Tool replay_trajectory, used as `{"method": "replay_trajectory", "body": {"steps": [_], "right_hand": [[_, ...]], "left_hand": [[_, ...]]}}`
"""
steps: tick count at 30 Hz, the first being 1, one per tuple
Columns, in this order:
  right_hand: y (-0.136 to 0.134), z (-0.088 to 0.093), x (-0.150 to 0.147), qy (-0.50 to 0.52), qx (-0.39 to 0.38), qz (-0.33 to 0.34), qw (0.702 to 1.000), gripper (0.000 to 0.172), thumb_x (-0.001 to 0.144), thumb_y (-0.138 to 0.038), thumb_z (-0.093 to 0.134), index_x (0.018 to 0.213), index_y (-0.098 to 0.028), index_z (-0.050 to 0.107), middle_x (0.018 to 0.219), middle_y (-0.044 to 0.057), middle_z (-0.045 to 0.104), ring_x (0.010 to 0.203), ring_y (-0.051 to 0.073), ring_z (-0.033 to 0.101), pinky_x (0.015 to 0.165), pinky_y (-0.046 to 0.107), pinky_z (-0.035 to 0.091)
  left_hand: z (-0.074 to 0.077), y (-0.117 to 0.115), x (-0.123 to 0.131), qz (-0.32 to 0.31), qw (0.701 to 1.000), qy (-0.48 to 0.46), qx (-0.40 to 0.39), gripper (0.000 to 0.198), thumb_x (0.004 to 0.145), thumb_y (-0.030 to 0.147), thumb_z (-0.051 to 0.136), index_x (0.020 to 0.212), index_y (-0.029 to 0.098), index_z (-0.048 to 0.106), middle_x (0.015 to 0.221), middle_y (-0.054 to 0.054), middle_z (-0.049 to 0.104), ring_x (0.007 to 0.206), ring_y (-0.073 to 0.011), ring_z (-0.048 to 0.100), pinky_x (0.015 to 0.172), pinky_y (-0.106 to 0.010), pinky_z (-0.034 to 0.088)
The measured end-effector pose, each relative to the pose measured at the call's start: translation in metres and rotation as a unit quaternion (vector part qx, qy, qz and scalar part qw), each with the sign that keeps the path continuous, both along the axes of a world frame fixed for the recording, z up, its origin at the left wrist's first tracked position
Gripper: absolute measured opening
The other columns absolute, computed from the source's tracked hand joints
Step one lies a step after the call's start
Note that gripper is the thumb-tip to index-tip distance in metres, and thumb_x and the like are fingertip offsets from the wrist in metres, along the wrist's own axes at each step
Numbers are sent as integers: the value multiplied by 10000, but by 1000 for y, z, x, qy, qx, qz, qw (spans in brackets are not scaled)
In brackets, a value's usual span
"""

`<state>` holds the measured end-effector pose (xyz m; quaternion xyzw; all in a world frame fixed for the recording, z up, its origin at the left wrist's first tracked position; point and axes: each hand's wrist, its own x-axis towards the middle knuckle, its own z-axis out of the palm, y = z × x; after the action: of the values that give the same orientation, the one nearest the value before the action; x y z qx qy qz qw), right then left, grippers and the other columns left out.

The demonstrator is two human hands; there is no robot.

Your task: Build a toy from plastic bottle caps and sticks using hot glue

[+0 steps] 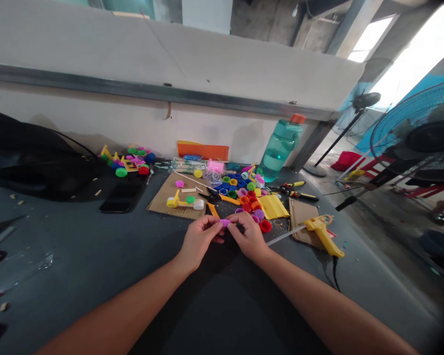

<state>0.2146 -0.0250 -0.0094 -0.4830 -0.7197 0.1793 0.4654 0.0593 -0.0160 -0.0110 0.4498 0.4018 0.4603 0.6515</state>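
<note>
A small pink-purple piece (225, 223), perhaps soft clay, is pinched between the fingertips of both hands above the dark table. My left hand (202, 239) grips its left end, while my right hand (249, 236) has the other end; the fingers cover much of it. Just beyond them lies a cardboard sheet (159, 202) with a small yellow toy vehicle (180, 200), which has a green cap and white wheels. A pink lump (179, 184) and short wooden sticks (188, 190) are on that cardboard too. Coloured bottle caps (246, 199) are strewn beyond my right hand.
On the right, a yellow glue gun (323, 234) rests on cardboard (299, 212), its cord trailing forward. Pliers (299, 192) and a teal water bottle (281, 148) stand or lie behind. At left are a phone (120, 199), toy vehicles (133, 162) and a black bag (33, 158).
</note>
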Motion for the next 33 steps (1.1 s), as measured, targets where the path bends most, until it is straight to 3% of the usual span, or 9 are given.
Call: {"method": "replay_trajectory", "body": {"steps": [18, 28, 33], "right_hand": [[-1, 2, -1, 7, -12, 0, 1000, 100, 843, -250, 536, 779, -217, 606, 830, 43, 667, 805, 185, 578, 761, 348, 462], [-1, 3, 0, 8, 1, 2, 1000, 127, 856, -222, 516, 766, -210, 605, 829, 34, 662, 813, 174, 576, 776, 332, 449], [1, -1, 2, 11, 10, -35, 999, 116, 860, -256, 525, 835, -212, 630, 822, 39, 659, 805, 183, 580, 757, 333, 453]], "left_hand": [[5, -2, 2, -30, 999, 44, 2, 237, 714, 351, 670, 770, 122, 642, 666, -26, 618, 627, -127, 577, 579, -246, 501], [6, -2, 2, -18, 1000, 25, -2, 258, 732, 370, 657, 781, 117, 644, 696, -40, 633, 643, -131, 585, 577, -250, 507], [2, 0, 1, -11, 1000, -5, -17, 271, 745, 391, 638, 804, 127, 635, 745, -49, 630, 673, -141, 589, 567, -258, 515]]}}
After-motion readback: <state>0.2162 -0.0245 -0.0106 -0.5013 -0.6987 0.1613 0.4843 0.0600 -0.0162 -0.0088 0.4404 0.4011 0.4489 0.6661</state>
